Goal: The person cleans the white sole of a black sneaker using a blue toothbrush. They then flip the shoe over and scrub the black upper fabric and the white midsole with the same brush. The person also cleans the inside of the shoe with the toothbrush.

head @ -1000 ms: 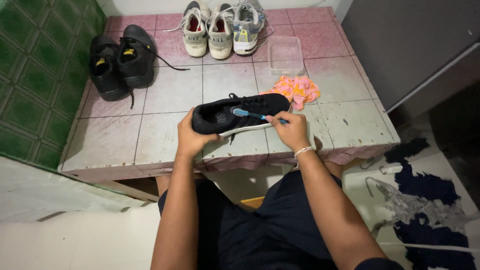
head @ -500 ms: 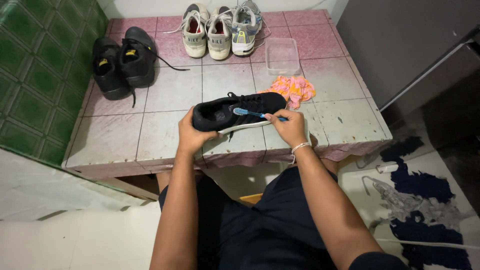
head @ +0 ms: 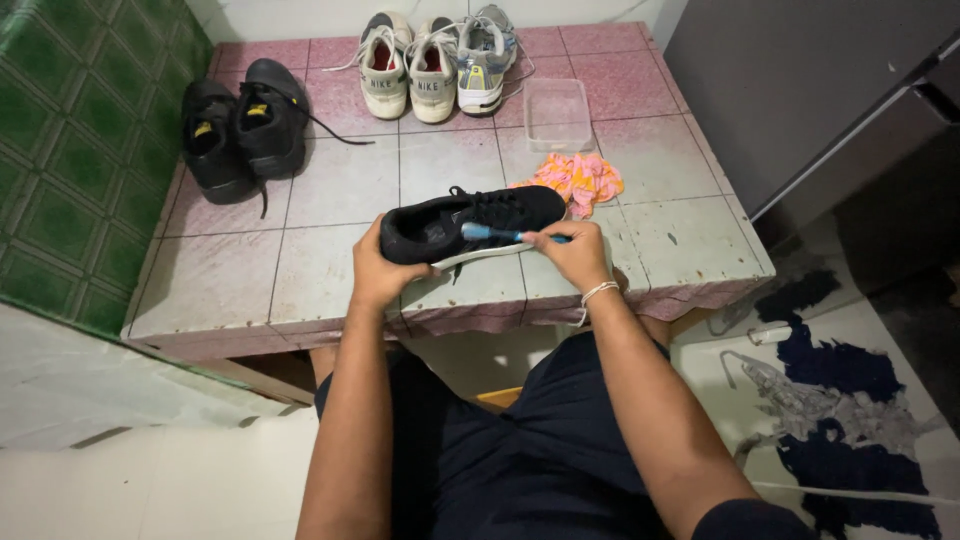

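Observation:
A black sneaker (head: 478, 220) with a white sole lies on its side at the near edge of a tiled table (head: 330, 180). My left hand (head: 375, 270) grips its heel end. My right hand (head: 572, 252) holds a blue toothbrush (head: 500, 235), whose head rests against the shoe's side near the middle. A thin white band circles my right wrist.
A pair of black shoes (head: 240, 130) stands at the table's back left and three pale sneakers (head: 435, 65) at the back. A clear plastic tub (head: 557, 112) and an orange-pink cloth (head: 580, 180) lie behind the shoe. A grey cabinet (head: 800, 90) stands to the right; rags (head: 840, 390) lie on the floor.
The brush and my right hand have shifted slightly along the shoe's side. The view has tilted a little; my left hand keeps its grip.

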